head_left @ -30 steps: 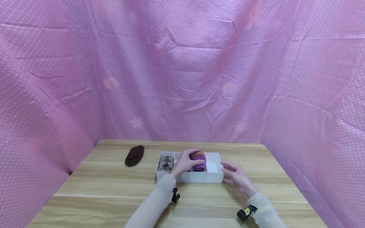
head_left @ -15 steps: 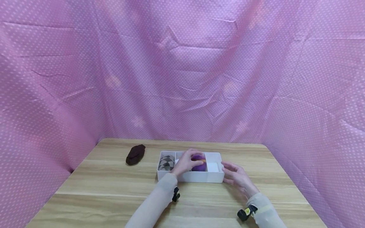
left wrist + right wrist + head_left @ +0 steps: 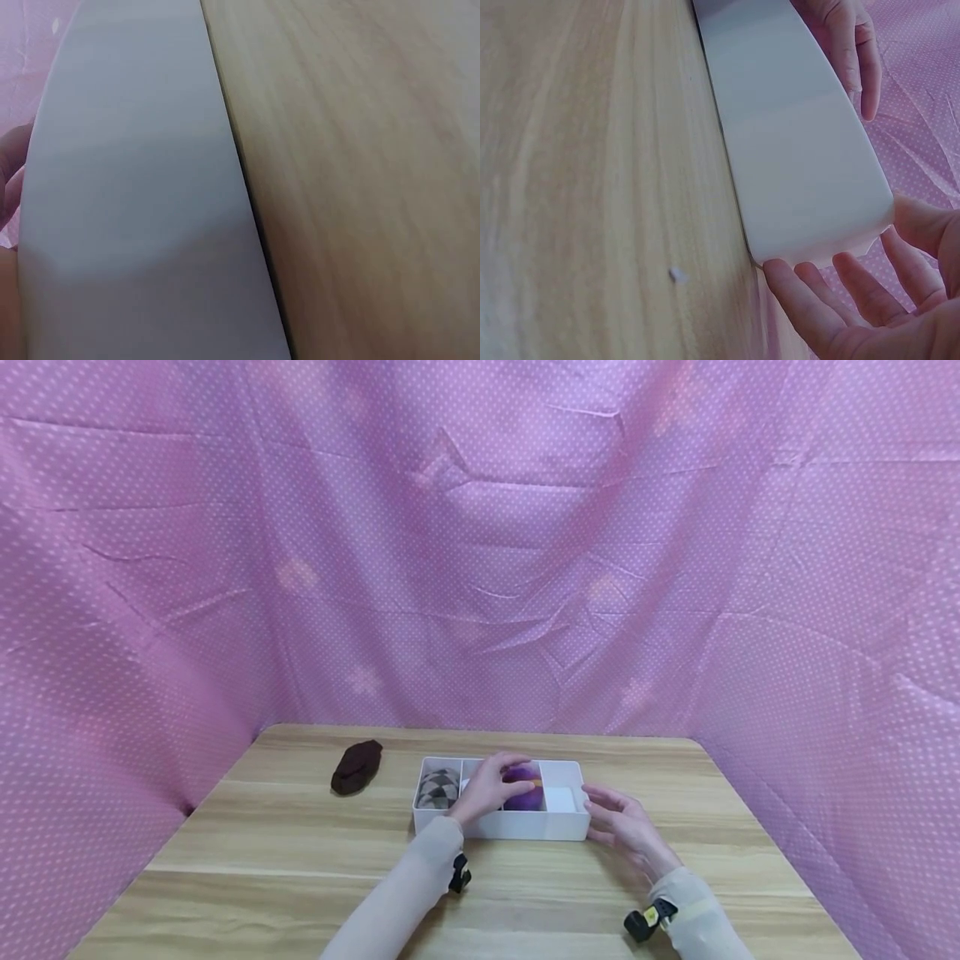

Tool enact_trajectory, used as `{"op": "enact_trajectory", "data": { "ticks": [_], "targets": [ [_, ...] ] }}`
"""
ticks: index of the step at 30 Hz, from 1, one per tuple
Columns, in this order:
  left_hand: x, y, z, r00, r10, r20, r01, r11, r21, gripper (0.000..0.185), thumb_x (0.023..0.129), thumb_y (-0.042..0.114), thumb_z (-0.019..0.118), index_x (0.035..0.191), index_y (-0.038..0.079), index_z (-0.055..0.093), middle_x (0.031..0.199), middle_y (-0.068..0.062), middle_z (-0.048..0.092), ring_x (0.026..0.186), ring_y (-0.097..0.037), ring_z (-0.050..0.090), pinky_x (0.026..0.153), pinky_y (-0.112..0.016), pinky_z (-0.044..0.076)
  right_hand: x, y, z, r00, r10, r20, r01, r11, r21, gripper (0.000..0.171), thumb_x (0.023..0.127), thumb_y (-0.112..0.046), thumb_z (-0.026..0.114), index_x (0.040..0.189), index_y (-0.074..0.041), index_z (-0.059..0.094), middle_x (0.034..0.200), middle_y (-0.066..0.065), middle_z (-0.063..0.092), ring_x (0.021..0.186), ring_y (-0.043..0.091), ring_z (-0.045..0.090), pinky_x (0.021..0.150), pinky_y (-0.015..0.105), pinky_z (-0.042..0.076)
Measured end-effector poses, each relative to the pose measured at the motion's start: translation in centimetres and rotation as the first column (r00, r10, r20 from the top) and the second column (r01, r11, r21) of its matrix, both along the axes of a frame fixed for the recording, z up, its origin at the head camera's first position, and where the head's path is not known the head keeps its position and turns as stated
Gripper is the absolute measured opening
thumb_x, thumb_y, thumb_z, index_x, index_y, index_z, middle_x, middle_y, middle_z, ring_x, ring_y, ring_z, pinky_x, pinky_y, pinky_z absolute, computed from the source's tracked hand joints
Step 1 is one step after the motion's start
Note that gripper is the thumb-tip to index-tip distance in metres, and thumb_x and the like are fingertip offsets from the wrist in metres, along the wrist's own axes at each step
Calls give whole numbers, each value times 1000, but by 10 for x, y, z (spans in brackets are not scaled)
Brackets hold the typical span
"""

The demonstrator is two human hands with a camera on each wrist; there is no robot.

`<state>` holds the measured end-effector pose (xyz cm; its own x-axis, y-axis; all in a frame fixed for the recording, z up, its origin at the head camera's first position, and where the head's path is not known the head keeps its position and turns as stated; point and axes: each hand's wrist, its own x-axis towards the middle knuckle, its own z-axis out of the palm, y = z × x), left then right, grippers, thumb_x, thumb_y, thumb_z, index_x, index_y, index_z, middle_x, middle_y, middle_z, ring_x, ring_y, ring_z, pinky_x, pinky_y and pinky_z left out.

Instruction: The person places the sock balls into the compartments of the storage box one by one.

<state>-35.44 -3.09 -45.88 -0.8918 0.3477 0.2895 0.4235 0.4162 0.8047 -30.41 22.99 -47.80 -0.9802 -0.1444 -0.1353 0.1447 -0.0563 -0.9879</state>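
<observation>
A white divided box [image 3: 525,827] stands on the table. My left hand [image 3: 487,785] reaches over it, thumb and fingers lightly bent at a purple rolled sock [image 3: 522,797] with an orange stripe. That sock sits low in a compartment right of the middle; the hand covers part of it, so contact is unclear. In the leftmost compartment lies a brown-and-beige checked rolled sock [image 3: 438,789]. Something white beside my left wrist is mostly hidden. My right hand [image 3: 626,827] rests its spread fingertips against the box's right end, as the right wrist view shows up close.
A dark brown bundled sock [image 3: 357,767] lies on the wooden table [image 3: 285,860], left of the box. Pink dotted cloth [image 3: 487,568] hangs behind and on both sides. A small white scrap [image 3: 677,274] appears on the wood in the right wrist view.
The purple sock has gone down into its compartment and turned, while my left hand stayed over it. My right hand has kept its place at the box's end.
</observation>
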Motion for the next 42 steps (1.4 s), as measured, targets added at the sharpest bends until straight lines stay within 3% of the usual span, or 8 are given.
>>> {"op": "enact_trajectory", "data": {
  "ticks": [13,20,27,34,42],
  "targets": [
    [11,-14,9,999,-29,30,27,998,65,50,87,30,75,133,17,61,137,-3,59,130,-26,53,109,-43,43,3,7,3,1000,16,10,-16,1000,-25,57,98,-9,57,149,1,33,151,27,34,118,27,58,104,50,46],
    [18,-35,10,1000,5,29,-7,997,81,48,89,31,73,133,22,60,139,-2,57,132,-29,50,109,-48,42,5,7,2,1000,22,18,-21,999,-26,58,97,-10,58,149,1,34,151,27,35,116,24,59,103,50,46],
    [24,-55,4,999,37,9,-39,985,165,46,88,21,74,131,14,62,137,-8,59,130,-33,52,110,-48,40,6,7,1,1000,14,14,-14,1000,-24,58,96,-9,59,148,1,36,150,27,36,111,22,61,101,49,48],
    [27,-79,3,998,69,9,-70,983,169,47,88,26,74,130,9,63,129,-12,64,121,-36,59,104,-51,46,6,6,0,1000,1,10,0,1000,-26,57,95,-9,61,147,2,38,148,28,38,109,22,61,100,50,49],
    [35,-112,8,982,127,138,-157,959,235,48,88,26,74,132,11,62,133,-13,62,119,-28,61,101,-42,48,6,6,1,1000,17,4,-17,1000,-23,58,96,-10,61,147,2,37,149,28,36,110,22,61,99,49,50]
  ]
}}
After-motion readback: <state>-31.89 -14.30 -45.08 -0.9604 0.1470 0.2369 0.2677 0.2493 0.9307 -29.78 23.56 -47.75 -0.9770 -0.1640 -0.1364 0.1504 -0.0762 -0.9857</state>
